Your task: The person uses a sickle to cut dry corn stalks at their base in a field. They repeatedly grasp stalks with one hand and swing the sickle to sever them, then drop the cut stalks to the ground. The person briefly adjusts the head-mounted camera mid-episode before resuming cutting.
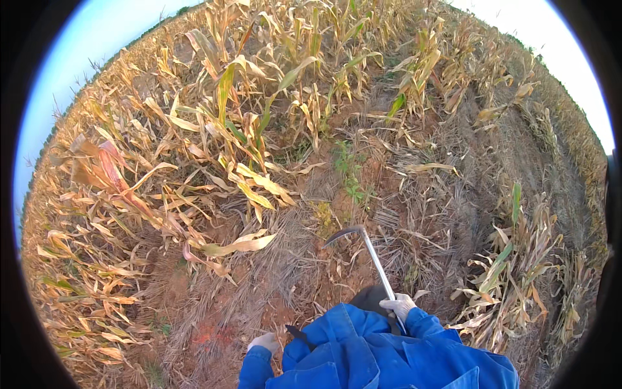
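My right hand (pixel 400 305), in a pale glove, is closed round the metal handle of a sickle (pixel 378 260). The shaft slants up and to the left, ending in a dark curved blade (pixel 345 233) above the ground ahead of me. My left hand (pixel 264 342), also pale-gloved, hangs low beside my blue jacket (pixel 353 360). Its fingers are too small and turned away to make out. Nothing shows in it. Dry corn stalks (pixel 246 155) stand ahead and to the left, apart from both hands.
A heap of cut dry stalks (pixel 512 279) lies at the right. Leaning stalks (pixel 116 175) crowd the left side. Reddish soil strewn with straw (pixel 285 259) lies before me, with a small green weed (pixel 352 175). Standing corn (pixel 421 65) continues into the distance.
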Demonstrator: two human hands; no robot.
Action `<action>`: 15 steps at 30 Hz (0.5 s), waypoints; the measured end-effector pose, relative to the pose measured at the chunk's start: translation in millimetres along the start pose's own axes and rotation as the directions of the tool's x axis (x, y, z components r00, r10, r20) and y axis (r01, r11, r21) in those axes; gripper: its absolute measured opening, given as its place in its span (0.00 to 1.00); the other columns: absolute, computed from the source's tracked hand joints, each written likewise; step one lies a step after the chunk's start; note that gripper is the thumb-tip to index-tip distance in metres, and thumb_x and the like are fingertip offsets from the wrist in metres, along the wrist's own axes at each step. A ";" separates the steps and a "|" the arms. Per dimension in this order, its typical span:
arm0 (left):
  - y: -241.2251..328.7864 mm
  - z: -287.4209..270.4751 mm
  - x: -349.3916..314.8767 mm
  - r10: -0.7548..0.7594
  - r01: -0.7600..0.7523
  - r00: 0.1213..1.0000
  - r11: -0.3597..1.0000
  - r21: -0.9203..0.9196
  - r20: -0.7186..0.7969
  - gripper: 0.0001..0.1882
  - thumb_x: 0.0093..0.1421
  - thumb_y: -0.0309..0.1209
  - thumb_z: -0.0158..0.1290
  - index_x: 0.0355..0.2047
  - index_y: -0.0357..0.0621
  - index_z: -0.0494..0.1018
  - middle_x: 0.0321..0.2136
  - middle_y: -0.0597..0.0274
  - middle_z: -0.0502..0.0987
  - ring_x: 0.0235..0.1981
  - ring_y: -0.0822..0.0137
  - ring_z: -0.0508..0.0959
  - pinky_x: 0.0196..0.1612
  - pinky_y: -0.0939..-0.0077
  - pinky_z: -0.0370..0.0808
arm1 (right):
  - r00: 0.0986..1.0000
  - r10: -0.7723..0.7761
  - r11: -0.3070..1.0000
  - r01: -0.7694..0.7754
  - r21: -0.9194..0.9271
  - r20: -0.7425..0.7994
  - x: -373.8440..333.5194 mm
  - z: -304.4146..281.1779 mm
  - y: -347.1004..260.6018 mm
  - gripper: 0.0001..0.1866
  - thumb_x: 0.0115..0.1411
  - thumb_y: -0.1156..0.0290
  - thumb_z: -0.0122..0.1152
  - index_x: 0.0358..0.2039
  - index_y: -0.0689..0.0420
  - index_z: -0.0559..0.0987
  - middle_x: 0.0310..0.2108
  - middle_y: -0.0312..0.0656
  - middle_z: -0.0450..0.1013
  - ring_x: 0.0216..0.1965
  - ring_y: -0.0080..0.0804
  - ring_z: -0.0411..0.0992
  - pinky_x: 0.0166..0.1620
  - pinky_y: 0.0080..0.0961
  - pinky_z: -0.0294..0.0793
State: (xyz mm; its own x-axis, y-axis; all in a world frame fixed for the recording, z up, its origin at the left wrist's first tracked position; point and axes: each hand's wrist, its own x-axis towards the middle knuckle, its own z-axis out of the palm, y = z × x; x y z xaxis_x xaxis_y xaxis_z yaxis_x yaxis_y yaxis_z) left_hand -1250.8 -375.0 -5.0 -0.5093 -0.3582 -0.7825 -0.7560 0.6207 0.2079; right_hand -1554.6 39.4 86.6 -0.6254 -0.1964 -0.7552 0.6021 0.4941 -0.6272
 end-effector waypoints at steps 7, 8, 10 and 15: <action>50.5 -43.4 41.5 0.035 -0.033 0.994 0.999 -0.025 0.099 0.22 0.63 0.54 0.49 0.52 0.62 0.79 0.52 0.54 0.83 0.55 0.45 0.80 0.56 0.49 0.77 | 0.986 0.164 0.966 -0.163 0.203 0.014 48.7 8.0 -74.1 0.15 0.60 0.63 0.72 0.29 0.58 0.76 0.18 0.40 0.71 0.15 0.31 0.69 0.18 0.32 0.71; 54.3 -46.6 47.3 0.039 -0.037 0.995 0.999 -0.019 0.088 0.23 0.63 0.54 0.50 0.53 0.63 0.79 0.52 0.54 0.82 0.55 0.45 0.80 0.57 0.50 0.77 | 0.981 0.193 0.956 -0.191 0.223 0.011 61.0 8.5 -81.8 0.15 0.61 0.63 0.71 0.28 0.57 0.75 0.18 0.41 0.71 0.14 0.33 0.69 0.17 0.32 0.71; 61.5 -55.8 59.3 0.037 -0.036 0.996 0.999 -0.016 0.082 0.24 0.63 0.55 0.50 0.54 0.65 0.79 0.53 0.54 0.82 0.55 0.45 0.80 0.57 0.51 0.77 | 0.972 0.233 0.944 -0.230 0.238 0.015 94.1 7.9 -95.1 0.13 0.61 0.64 0.70 0.27 0.57 0.76 0.17 0.42 0.70 0.14 0.35 0.70 0.18 0.34 0.72; 106.8 -107.0 97.0 -0.168 0.169 0.969 0.986 0.011 0.178 0.25 0.63 0.56 0.51 0.57 0.68 0.78 0.54 0.56 0.82 0.56 0.47 0.80 0.58 0.53 0.77 | 0.941 0.319 0.928 -0.335 0.163 0.117 218.4 -0.1 -127.7 0.14 0.60 0.62 0.72 0.29 0.59 0.78 0.18 0.41 0.72 0.17 0.34 0.72 0.20 0.35 0.74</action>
State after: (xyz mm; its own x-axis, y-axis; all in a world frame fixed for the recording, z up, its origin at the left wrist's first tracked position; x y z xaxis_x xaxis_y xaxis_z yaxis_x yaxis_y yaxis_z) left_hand -1425.0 -418.1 4.1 -0.2932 -0.3274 -0.8982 -0.8266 0.5589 0.0660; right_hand -1768.1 -66.5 1.7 -0.3381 -0.1265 -0.9326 0.8493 0.3859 -0.3603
